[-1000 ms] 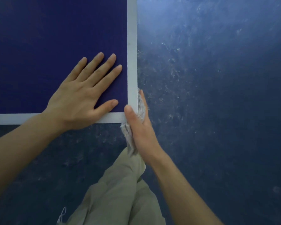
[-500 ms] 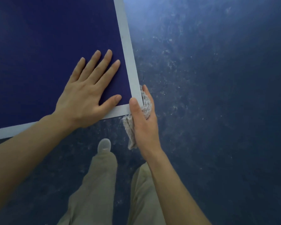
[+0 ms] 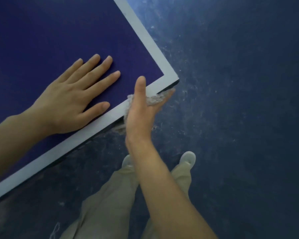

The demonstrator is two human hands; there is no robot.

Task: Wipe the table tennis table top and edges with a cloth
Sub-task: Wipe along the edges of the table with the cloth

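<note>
since the earlier frame the right hand (image 3: 140, 116) has come round the corner: it was on the side edge of the bench (image 3: 41, 40), now it sits on the near edge just short of the corner, and the view has swung so the corner points right. both feet now show where half a second ago only one did. right grip: thumb straight up over the white border line (image 3: 145, 42), fingers (image 3: 164, 99) running along the edge face with the cloth (image 3: 154, 100) pressed between them and the bench edge; the cloth is a pale crumpled wad, part bunched over the top of the border by the thumb base, a scrap hanging below the palm. whether the fingers curl round it or just press flat, cannot tell fully, but the cloth is trapped between thumb and fingers. left hand (image 3: 71, 100) stays flat on the blue top, fingers spread and straight, thumb tip just beside the near border, holding nothing. below: beige trousers (image 3: 110, 195), two pale shoes (image 3: 188, 157) on the scuffed dark blue floor (image 3: 240, 118).
</note>
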